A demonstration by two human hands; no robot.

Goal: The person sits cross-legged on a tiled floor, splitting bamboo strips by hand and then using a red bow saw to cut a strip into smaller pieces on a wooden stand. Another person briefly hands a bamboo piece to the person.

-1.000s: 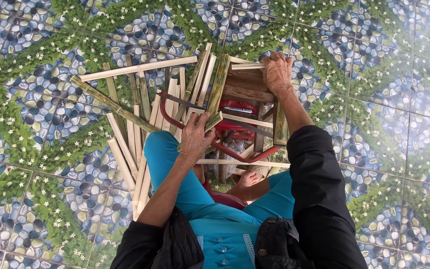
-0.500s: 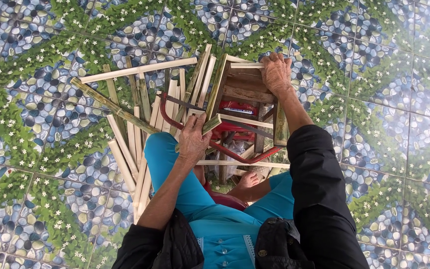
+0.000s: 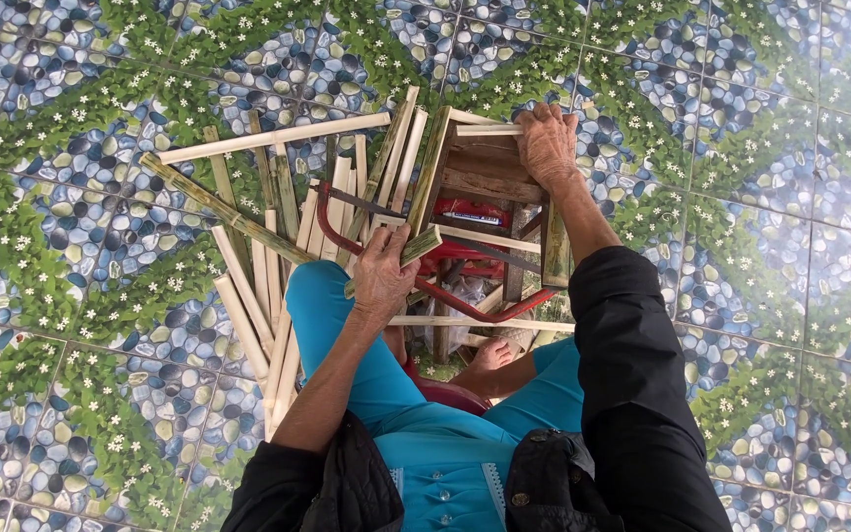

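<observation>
While a short green bamboo piece (image 3: 416, 248) is clasped in the left hand (image 3: 382, 276) above the knee, scarcely any shift is seen from the earlier views. The wooden frame (image 3: 485, 167) is pressed by the right hand (image 3: 547, 143), probably to steady it. Split bamboo strips (image 3: 268, 266) are spread on the tiled floor (image 3: 741, 148).

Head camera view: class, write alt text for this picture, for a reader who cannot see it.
Seen from above, a seated person in turquoise trousers grips a short split green bamboo piece in the left hand, while the right hand rests on a small brown wooden block. Pale split bamboo strips lie fanned across the pebble-and-leaf patterned floor tiles.
</observation>
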